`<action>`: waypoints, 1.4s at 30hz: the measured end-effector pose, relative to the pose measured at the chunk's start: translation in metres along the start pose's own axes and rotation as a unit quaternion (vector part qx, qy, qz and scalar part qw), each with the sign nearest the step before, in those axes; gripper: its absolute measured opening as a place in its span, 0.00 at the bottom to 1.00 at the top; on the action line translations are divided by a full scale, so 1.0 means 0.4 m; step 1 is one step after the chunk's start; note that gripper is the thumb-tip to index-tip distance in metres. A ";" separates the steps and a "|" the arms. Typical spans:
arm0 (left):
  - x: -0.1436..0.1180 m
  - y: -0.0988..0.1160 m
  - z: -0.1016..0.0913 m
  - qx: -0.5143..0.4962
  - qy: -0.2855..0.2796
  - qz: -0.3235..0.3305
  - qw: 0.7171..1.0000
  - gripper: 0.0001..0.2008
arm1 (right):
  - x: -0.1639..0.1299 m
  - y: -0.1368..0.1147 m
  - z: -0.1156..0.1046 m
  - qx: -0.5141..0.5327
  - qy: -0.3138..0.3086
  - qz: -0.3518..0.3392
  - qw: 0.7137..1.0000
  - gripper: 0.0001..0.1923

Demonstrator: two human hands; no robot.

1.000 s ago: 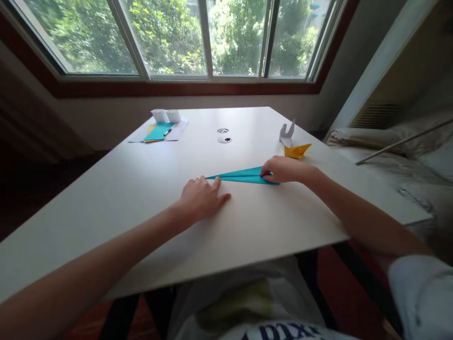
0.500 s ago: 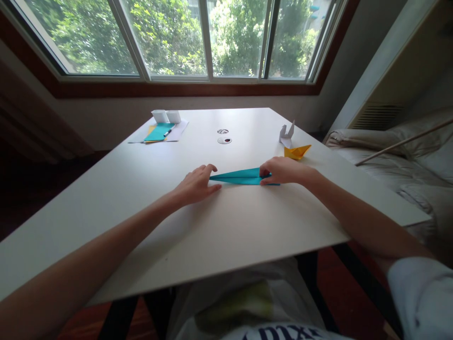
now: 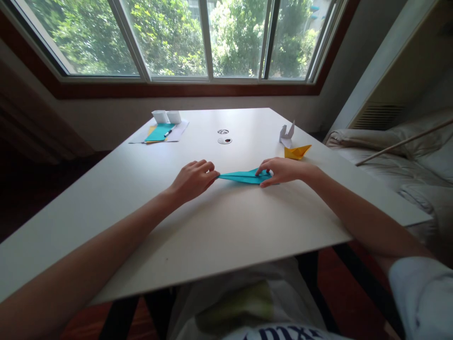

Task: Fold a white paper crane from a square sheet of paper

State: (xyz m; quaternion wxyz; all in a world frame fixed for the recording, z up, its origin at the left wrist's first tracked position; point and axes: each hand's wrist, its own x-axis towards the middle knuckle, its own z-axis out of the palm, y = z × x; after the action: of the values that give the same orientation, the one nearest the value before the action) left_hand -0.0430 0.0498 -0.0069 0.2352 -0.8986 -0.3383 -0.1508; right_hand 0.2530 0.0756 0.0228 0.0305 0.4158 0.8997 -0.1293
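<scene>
Head view: on the worktop [image 3: 226, 226], between both hands, is a blue folded paper [image 3: 240, 178], long axis running nine to three o'clock, narrow tip towards nine. The left hand [image 3: 194, 179] has its grip pinched on that tip, probably to control it; the right hand [image 3: 286, 169] covers the wide end, seemingly steadying it (whether its grip pinches, I cannot tell).

Paper [image 3: 240, 176] on table [image 3: 226, 222], window [image 3: 237, 42] behind
</scene>
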 end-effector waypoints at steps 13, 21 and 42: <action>0.000 -0.048 0.019 -0.330 -0.036 -0.310 0.891 0.14 | 0.009 0.104 0.006 0.253 0.081 0.032 0.964 0.26; 0.008 -0.029 0.000 -0.446 -0.198 -0.310 0.816 0.17 | 0.031 0.087 0.016 0.464 0.159 0.082 0.868 0.17; 0.031 0.039 -0.012 -0.377 -0.247 -0.317 0.835 0.15 | 0.056 0.025 0.058 0.179 0.261 0.047 0.947 0.13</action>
State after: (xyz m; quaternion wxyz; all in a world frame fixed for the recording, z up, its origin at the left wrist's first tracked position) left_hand -0.0239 0.0437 -0.0027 -0.2736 -0.7686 -0.5686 -0.1055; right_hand 0.2446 0.0925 -0.0053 -0.2741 0.4758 0.8174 -0.1740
